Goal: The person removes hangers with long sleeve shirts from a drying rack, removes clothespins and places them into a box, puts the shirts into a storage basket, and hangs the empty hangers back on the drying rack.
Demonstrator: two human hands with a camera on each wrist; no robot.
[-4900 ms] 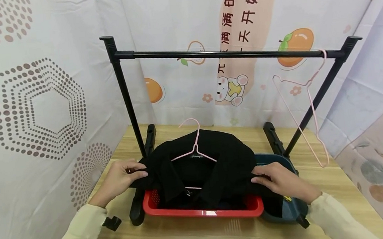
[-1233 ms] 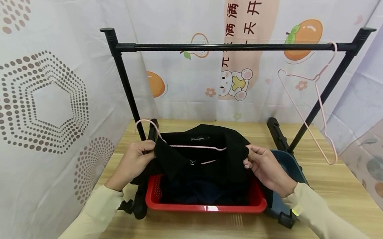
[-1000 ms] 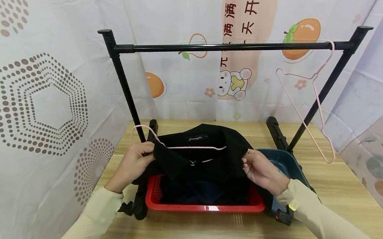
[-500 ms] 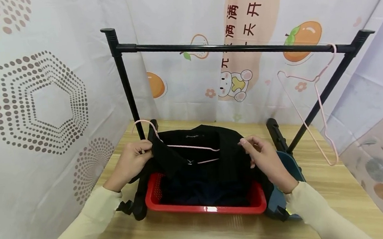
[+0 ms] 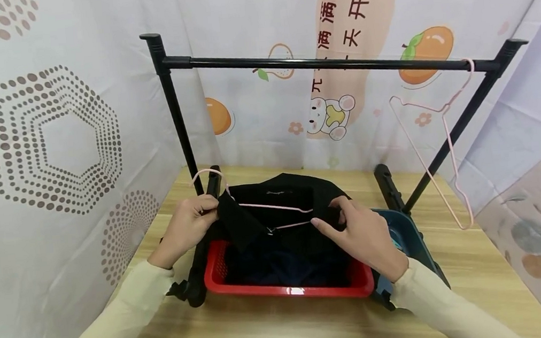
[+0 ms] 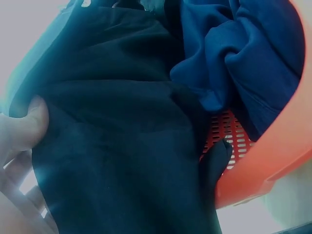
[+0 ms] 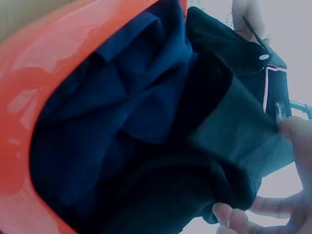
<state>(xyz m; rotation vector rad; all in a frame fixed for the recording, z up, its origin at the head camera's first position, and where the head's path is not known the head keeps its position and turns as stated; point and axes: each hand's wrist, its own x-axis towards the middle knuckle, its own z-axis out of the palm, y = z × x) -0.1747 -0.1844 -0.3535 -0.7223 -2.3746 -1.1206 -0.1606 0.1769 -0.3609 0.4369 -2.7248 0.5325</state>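
A black collared shirt (image 5: 279,187) lies bunched over the red basket (image 5: 288,292), collar toward the rack. Inside its neck is a pink hanger (image 5: 274,207), tilted so its hook leans out at the left beside the collar. My left hand (image 5: 188,227) pinches the shirt near the left collar point; the left wrist view shows the thumb (image 6: 36,119) pressed on the black cloth. My right hand (image 5: 363,233) holds the right collar flap, thumb in front, other fingers behind the cloth (image 7: 239,126). Part of the hanger is hidden by the shirt.
Dark blue cloth (image 6: 234,58) fills the basket under the shirt. A dark teal basin (image 5: 404,232) stands at the right. Behind rises a black clothes rack (image 5: 324,63), with another pink hanger (image 5: 450,142) on its right end. All stand on a wooden table (image 5: 275,329).
Both hands have moved inward from the shirt's shoulders to its collar. The hanger's hook has tipped from the middle to the left. Most recently the right hand shifted its hold on the right collar flap.
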